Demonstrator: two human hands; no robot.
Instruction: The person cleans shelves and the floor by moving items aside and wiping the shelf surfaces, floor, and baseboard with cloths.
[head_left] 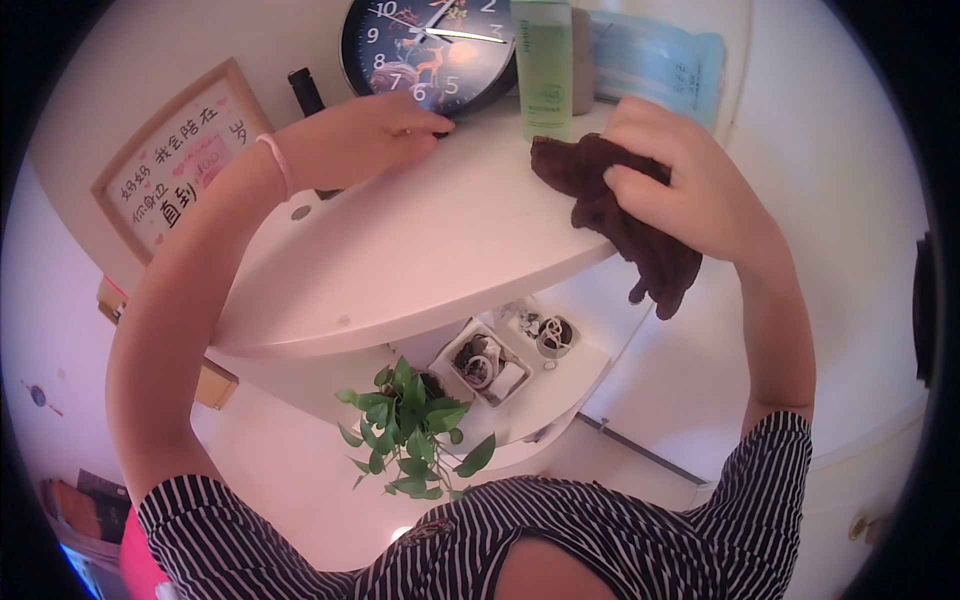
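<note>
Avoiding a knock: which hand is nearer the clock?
Left. The left hand is by the clock, at its lower edge; the right hand farther right, past the green bottle.

Part of the brown cloth is hidden by the right hand. The analog clock and green bottle are cut off at the top. Print on the blue packet cannot be read.

One head-worn view (wide, dark at the corners), forward and down from close above the white shelf.
</note>
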